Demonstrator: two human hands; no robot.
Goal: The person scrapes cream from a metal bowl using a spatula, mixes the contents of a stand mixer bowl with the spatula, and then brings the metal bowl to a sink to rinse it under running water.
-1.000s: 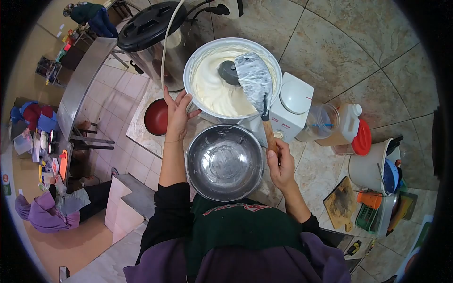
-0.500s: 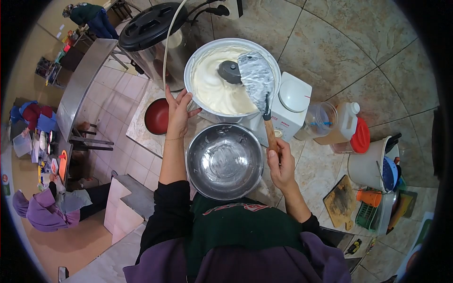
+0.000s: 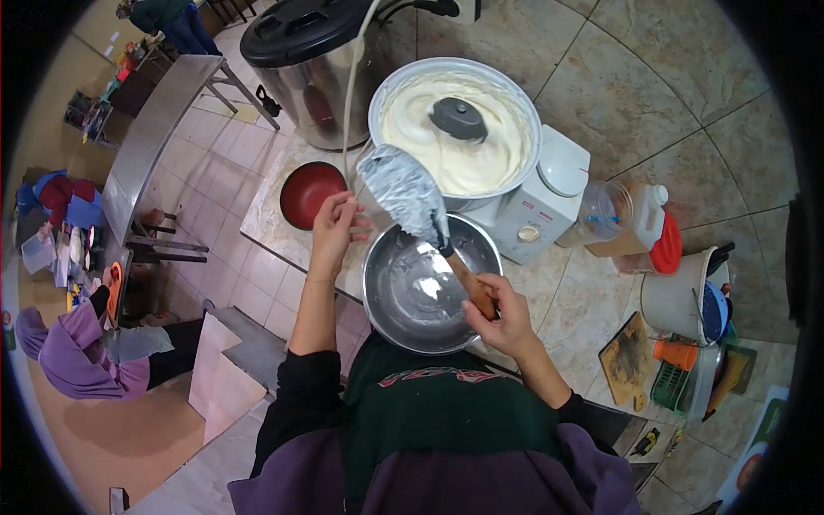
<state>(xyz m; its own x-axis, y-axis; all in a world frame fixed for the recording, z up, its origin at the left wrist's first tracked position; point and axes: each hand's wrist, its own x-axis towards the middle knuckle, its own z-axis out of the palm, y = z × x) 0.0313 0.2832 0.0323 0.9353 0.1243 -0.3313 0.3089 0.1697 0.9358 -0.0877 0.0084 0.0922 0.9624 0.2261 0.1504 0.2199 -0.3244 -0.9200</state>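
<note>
My right hand (image 3: 505, 316) grips the wooden handle of a spatula (image 3: 400, 187). Its broad blade is smeared with white cream and hangs above the far left rim of a steel mixing bowl (image 3: 390, 319), whose inside is streaked with white. Beyond it stands a mixer bowl (image 3: 376, 101) of whipped cream (image 3: 506, 146) around a dark grey centre hub (image 3: 457, 118). My left hand (image 3: 335, 232) is held in the air near a red bowl (image 3: 316, 196), left of the spatula blade. Its fingers are loosely bent and apart, holding nothing.
The white mixer base (image 3: 539, 206) stands right of the cream. Farther right are a clear container (image 3: 599, 215), a jug (image 3: 645, 219), a white bucket (image 3: 665, 305) and a cutting board (image 3: 625, 365). A large steel pot (image 3: 318, 94) and a hanging cord (image 3: 351, 94) are at upper left. Co-workers are at far left.
The spatula has moved out of the mixer bowl to the left, now over the steel bowl's edge. My left hand has come away from the mixer bowl's rim, and its fingers have bent.
</note>
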